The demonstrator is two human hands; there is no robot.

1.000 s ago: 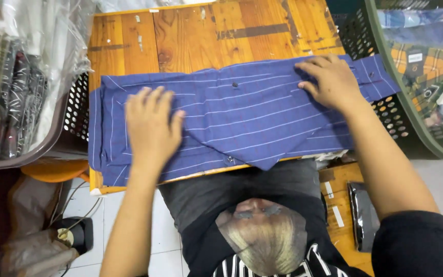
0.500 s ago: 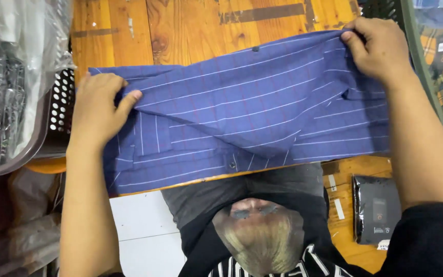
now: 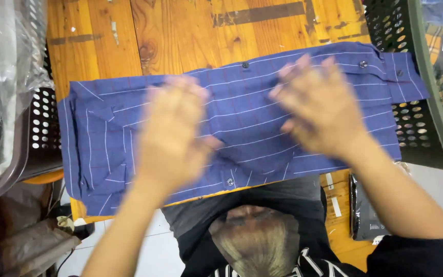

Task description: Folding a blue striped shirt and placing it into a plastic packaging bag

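Here the wooden table (image 3: 180, 36) carries the work, its orange-brown planks scuffed with dark marks toward the far edge. Across its near half lies a blue striped shirt (image 3: 108, 138), folded into a long band that runs from the left edge to the right edge, its cuffed end hanging over the right edge onto the basket there; small dark buttons show along its far and near hems. At the right edge stands a dark green perforated basket (image 3: 426, 102), and inside it sit folded garments in clear wrapping, one with a yellow and dark check. At the left edge stands a brown perforated basket (image 3: 32, 149), filled with clear plastic bags of dark patterned clothes. Beyond the near right corner, lower down, a flat dark packet (image 3: 365, 215) rests on a wooden surface. The left hand (image 3: 173, 133) is over the middle of the shirt, fingers spread and released, gripping nothing; motion blur hides whether the palm touches the cloth. The right hand (image 3: 319, 107) is over the shirt's right half, fingers likewise spread and loose, blurred, contact not clear
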